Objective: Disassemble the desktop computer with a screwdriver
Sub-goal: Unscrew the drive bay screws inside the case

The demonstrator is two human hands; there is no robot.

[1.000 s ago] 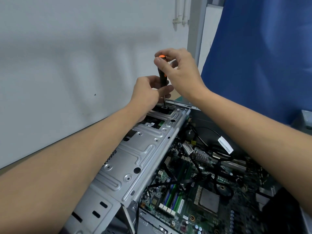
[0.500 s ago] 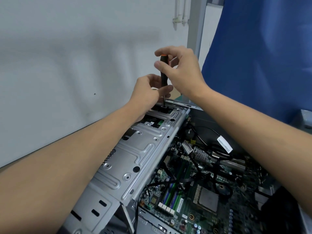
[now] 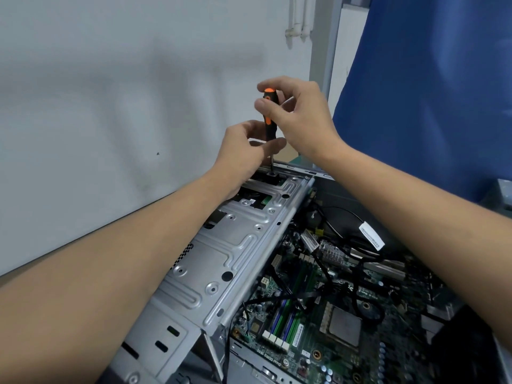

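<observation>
While the right hand point(image 3: 302, 117) pinches the top of the seemingly light, stiff screwdriver point(image 3: 269, 120) and the left hand point(image 3: 241, 153) curls its fingers point(image 3: 250, 125) round the lower handle, its tip stands on the far end of the metal cage point(image 3: 235, 245) of the desktop computer point(image 3: 177, 336), likely rigid and sharp-edged.

White wall point(image 3: 110, 106) L, blue cloth point(image 3: 429, 92) R, pipes point(image 3: 297, 18) up top

Matt stamped-metal drive cage point(image 3: 221, 261), glossy plastic screwdriver point(image 3: 269, 120)
</observation>
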